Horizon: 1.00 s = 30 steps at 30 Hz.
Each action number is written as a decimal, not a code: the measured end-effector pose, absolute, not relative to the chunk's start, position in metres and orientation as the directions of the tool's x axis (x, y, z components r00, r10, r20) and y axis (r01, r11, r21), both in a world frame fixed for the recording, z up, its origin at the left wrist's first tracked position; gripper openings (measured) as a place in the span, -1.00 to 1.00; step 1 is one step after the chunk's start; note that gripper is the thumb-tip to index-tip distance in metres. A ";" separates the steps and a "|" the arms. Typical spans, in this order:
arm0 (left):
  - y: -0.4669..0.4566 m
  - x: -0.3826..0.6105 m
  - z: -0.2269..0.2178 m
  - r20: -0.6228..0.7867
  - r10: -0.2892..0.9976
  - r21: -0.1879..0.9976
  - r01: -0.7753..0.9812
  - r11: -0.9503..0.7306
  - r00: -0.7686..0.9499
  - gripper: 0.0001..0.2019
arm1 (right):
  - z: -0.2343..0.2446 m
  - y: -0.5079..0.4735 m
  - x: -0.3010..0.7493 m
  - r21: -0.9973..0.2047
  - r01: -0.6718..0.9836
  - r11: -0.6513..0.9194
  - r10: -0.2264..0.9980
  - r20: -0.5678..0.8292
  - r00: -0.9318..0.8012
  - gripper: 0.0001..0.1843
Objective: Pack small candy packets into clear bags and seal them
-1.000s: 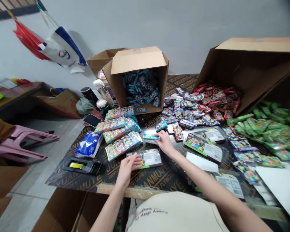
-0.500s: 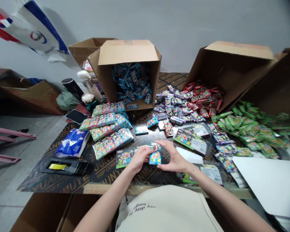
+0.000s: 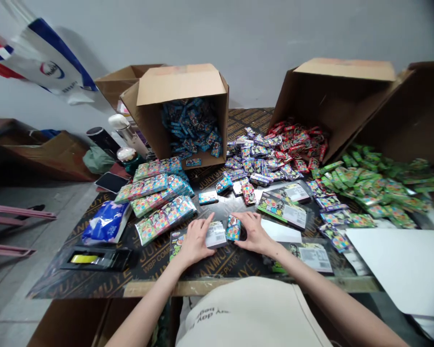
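Between the thumb and fingers of my right hand (image 3: 252, 233) is a small blue candy packet (image 3: 233, 228) with colourful print, standing close to the table top. My left hand (image 3: 196, 239) straddles a flat black-and-green printed box (image 3: 217, 234) lying on the table, thumb at its near edge and fingers at its far edge. The blue packet is at the right end of that box. Just beyond the hands lie a small blue-and-white packet (image 3: 208, 197), another blue packet (image 3: 224, 184) and a red packet (image 3: 249, 193).
Wrapped multipacks (image 3: 166, 219) are stacked to the left, near a tape dispenser (image 3: 96, 259). Behind, a carton (image 3: 222, 120) holds blue packets. Purple packets (image 3: 258, 152), red packets (image 3: 304, 140) and green packets (image 3: 365, 185) are heaped to the right, with flat printed boxes (image 3: 284, 209) nearer.
My left hand has let go of the blue packet and moved left and down onto the flat box. My right hand now holds the packet alone. The view has shifted slightly.
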<state>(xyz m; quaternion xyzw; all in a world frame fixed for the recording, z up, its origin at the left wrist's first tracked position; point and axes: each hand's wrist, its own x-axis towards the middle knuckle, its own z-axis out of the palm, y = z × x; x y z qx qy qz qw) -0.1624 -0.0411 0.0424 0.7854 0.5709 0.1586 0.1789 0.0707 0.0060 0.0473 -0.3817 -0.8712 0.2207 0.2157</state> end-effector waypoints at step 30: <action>-0.036 -0.139 0.059 0.076 0.968 0.702 0.677 -0.222 0.239 0.10 | 0.070 0.017 0.091 -0.782 0.247 0.573 0.654 0.254 -0.713 -0.24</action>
